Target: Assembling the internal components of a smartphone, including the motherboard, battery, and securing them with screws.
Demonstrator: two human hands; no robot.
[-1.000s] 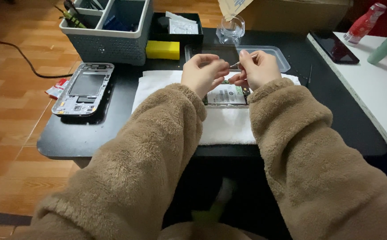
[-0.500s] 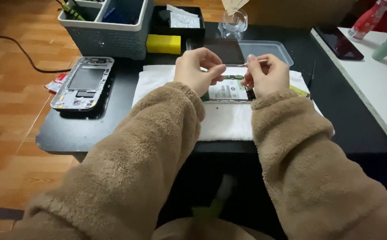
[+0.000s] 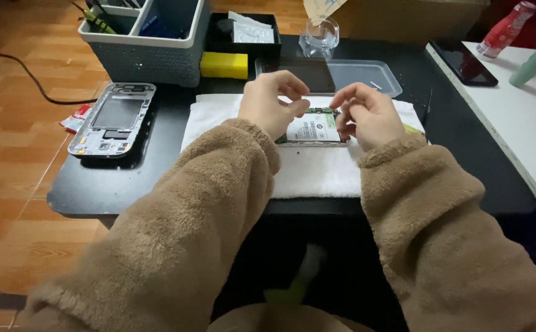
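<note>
Hands over opened phone [image 3: 313, 128] on white towel [image 3: 326, 172].
Left hand [image 3: 271, 104] pinched empty; right hand [image 3: 366, 114] curled, grip contents impossible to tell.

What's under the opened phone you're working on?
The opened phone lies on a white towel spread over the black table. The left hand and right hand cover both ends, so anything beneath those parts is hidden.
</note>
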